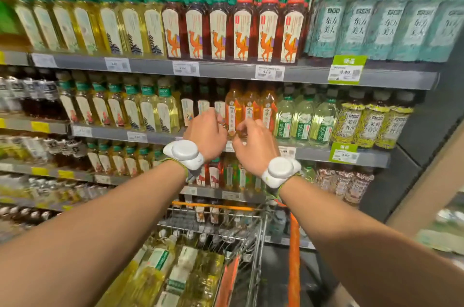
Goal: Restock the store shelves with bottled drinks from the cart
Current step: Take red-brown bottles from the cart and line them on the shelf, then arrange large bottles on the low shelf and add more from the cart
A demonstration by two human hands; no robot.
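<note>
My left hand (pixel 204 130) reaches to the second shelf (pixel 160 134), and its curled fingers hold the left side of an orange tea bottle (pixel 233 108) standing at the shelf's front edge. On the bottle's right side is my right hand (pixel 253 145), fingers loosely curled and blurred, with nothing held in them. More orange tea bottles (pixel 267 108) stand just to the right. Below my arms is the wire cart (pixel 256 233) with orange trim. It holds several yellow-green tea bottles (pixel 160 264) lying down.
The top shelf carries yellow tea bottles (pixel 108 22), red camel-label tea bottles (pixel 243 27) and pale teal bottles (pixel 356 27). Pale green bottles (pixel 303 120) stand right of the orange ones. Lower shelves (pixel 213 192) are stocked too. A brown wall (pixel 426 173) is at the right.
</note>
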